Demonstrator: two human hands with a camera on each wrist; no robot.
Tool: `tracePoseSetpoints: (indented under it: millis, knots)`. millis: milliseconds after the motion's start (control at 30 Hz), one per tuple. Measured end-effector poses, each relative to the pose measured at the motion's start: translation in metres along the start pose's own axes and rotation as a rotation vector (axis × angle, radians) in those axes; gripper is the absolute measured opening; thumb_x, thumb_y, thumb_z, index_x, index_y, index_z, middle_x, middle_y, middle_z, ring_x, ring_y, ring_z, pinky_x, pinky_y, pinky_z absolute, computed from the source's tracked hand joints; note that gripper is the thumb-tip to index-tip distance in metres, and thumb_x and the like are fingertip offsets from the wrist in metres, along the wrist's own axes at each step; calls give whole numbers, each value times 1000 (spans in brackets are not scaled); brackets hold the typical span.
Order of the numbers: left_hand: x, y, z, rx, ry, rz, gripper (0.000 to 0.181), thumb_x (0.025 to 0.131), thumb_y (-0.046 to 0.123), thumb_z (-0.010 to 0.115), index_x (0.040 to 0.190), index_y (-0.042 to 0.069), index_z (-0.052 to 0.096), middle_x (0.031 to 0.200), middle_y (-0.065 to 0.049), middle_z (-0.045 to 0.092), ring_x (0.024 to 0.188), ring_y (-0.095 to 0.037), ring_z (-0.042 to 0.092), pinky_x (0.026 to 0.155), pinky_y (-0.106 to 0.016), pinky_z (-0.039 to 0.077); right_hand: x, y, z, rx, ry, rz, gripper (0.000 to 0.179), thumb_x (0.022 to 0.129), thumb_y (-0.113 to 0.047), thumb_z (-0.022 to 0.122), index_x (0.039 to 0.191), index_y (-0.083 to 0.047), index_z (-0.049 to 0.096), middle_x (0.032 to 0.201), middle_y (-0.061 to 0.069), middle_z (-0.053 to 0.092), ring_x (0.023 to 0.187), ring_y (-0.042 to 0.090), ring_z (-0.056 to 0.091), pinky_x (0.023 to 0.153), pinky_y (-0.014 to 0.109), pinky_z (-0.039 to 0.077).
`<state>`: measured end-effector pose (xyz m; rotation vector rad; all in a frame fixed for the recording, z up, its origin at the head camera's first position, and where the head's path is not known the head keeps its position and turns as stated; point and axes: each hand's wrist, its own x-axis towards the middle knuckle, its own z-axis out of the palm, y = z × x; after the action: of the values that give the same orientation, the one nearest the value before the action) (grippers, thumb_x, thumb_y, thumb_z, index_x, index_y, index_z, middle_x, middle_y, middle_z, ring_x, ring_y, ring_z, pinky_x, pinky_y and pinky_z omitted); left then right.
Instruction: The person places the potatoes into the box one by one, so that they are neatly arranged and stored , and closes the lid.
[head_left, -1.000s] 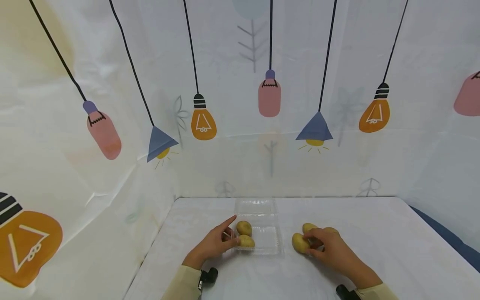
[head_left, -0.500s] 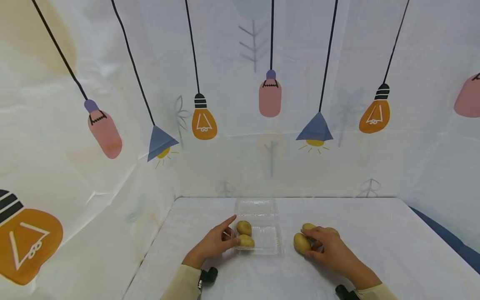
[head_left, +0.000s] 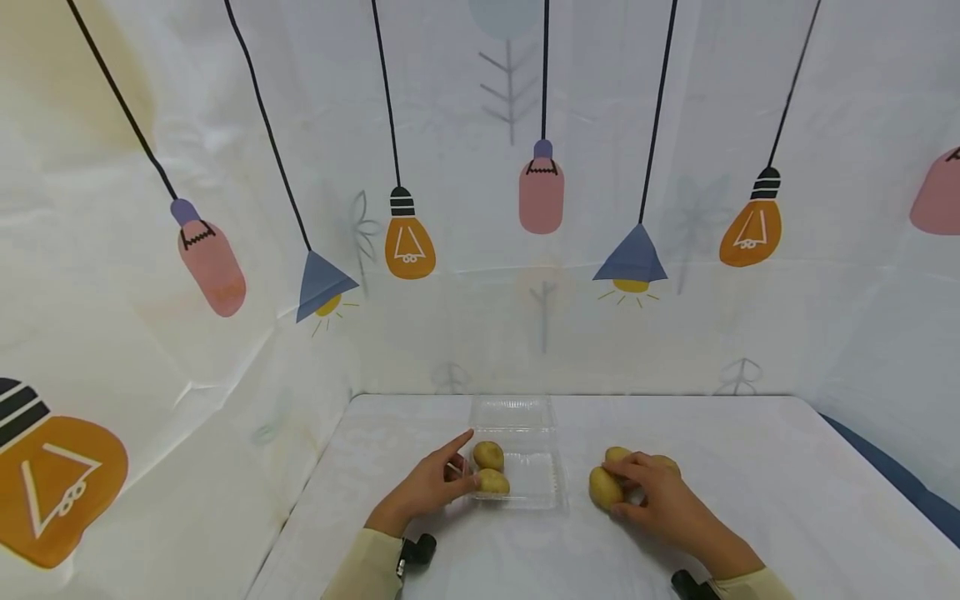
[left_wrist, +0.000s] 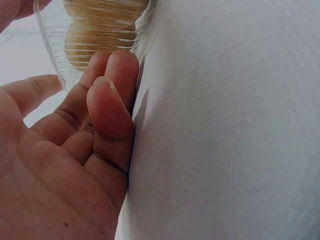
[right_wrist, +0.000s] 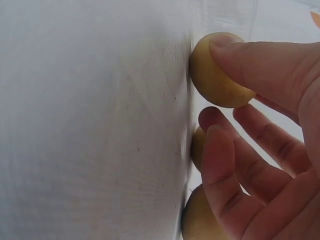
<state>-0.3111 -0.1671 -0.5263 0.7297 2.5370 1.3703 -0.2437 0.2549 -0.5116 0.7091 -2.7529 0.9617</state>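
Two yellow potatoes (head_left: 492, 482) sit in the left part of a clear plastic container (head_left: 534, 483), whose hinged lid (head_left: 513, 414) lies open behind it. My left hand (head_left: 427, 486) holds the container's left side, with the thumb over the rim by the nearer potato. In the left wrist view, curled fingers (left_wrist: 116, 107) rest against its ribbed wall. On the table to the right, my right hand (head_left: 660, 500) pinches another potato (right_wrist: 217, 70) between thumb and fingers. That potato appears to touch the table. Behind and under this hand lie more potatoes (right_wrist: 200, 217), partly hidden.
A white-covered table (head_left: 562, 558) bears everything. White sheeting (head_left: 450, 333) printed with hanging lamps stands behind and to the left. A dark blue strip (head_left: 892, 467) runs along the right edge. Black wrist cameras (head_left: 418, 550) sit at both cuffs.
The potato in my right hand has shifted slightly to the right, closer to the palm. My left hand and the container have stayed in place.
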Motion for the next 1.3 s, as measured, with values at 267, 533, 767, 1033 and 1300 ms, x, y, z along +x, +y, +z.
tracePoseSetpoints:
  millis: [267,533,767,1033,1300]
  knots:
    - [0,0,0,-2,0,-8,87,99,43,76,168,17,30,112,1,61,94,-17,63,78,-31,54,0,1,2,3,8,-2,63,84,-19,92,140,-8,67,114,-2,73,100,14,69,73,27,58]
    - [0,1,0,-1,0,-2,87,99,42,77,168,16,31,110,1,61,92,-17,63,76,-31,54,-1,2,2,36,-9,-32,66,85,-20,92,143,-7,64,125,4,71,101,14,71,74,27,58]
    - [0,0,0,-13,1,3,87,99,42,77,168,15,31,109,1,62,92,-18,63,75,-31,54,-3,1,0,22,5,-55,66,83,-22,93,143,-13,67,126,0,69,101,11,69,75,28,59]
    - [-2,-1,0,-3,-3,-1,87,100,42,76,169,16,30,111,1,61,93,-17,63,76,-31,54,-3,-1,0,46,-7,-62,65,83,-23,93,142,-12,67,126,3,68,100,12,71,76,28,59]
    - [-4,4,0,-4,-1,-4,88,99,42,77,169,16,30,111,1,61,93,-17,63,76,-31,54,-3,-2,-3,38,1,-79,64,82,-20,94,140,-9,68,121,6,69,92,12,72,69,26,58]
